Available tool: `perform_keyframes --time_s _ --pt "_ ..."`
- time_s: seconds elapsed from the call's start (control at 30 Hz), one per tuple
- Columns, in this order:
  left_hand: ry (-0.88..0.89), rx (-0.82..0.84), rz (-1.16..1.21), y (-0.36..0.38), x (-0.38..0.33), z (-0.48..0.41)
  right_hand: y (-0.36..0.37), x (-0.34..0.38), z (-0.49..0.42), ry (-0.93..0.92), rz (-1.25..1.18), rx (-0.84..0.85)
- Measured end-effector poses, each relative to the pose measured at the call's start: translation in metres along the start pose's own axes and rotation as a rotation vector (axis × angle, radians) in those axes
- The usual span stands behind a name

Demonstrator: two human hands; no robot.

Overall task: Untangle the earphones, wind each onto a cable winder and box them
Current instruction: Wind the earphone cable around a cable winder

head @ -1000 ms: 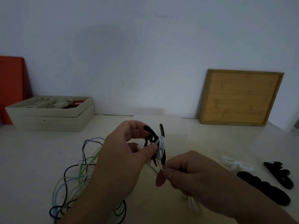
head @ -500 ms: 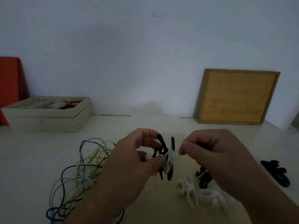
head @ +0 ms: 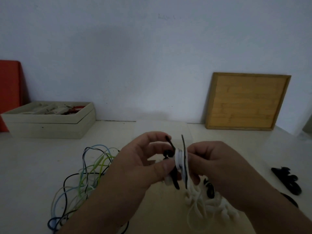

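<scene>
My left hand [head: 135, 168] pinches a black cable winder [head: 184, 159] held upright above the table, with several turns of white earphone cable [head: 179, 157] wrapped round its middle. Close on the winder's right side, my right hand [head: 217, 168] holds the loose white cable, which trails down to a slack loop [head: 195, 215] on the table. To the left lies a tangle of black, blue and green earphones [head: 84, 179]. A white winder [head: 212, 206] lies on the table under my right hand, partly hidden.
An open beige box [head: 50, 127] with compartments stands at the back left, a red panel [head: 10, 93] behind it. A wooden tray [head: 246, 102] leans on the wall at the back right. Spare black winders [head: 287, 181] lie at the right.
My right hand has carried the white cable up from below the winder and round to its right side, adding a turn. The left hand has kept hold of the winder.
</scene>
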State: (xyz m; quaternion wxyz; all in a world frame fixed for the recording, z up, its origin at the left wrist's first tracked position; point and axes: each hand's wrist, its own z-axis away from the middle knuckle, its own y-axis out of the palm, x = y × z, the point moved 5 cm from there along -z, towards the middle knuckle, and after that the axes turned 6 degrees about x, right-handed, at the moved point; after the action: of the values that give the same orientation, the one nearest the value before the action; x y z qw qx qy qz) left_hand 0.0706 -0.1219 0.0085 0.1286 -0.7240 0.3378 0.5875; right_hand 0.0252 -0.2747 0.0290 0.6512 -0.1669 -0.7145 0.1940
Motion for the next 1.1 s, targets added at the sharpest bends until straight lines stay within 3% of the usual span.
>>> perform_keyframes --time_s 0.2,0.43,0.77,1.0,1.1 --pt "0.046 -0.181 0.174 -0.011 0.001 -0.002 0.017 -0.003 -0.002 0.001 -0.066 0.160" --pt "0.086 -0.387 0.134 -0.026 -0.004 0.000 0.022 0.007 0.007 -0.021 0.137 0.386" --pt "0.115 -0.397 -0.389 -0.021 -0.007 0.005 0.021 0.019 0.014 -0.191 0.208 0.371" --pt "0.082 -0.227 -0.612 -0.011 0.001 0.001 -0.011 0.021 0.015 -0.240 0.165 -0.064" --pt "0.057 -0.133 -0.667 -0.003 0.003 0.002 -0.025 0.021 0.017 -0.252 0.010 -0.240"
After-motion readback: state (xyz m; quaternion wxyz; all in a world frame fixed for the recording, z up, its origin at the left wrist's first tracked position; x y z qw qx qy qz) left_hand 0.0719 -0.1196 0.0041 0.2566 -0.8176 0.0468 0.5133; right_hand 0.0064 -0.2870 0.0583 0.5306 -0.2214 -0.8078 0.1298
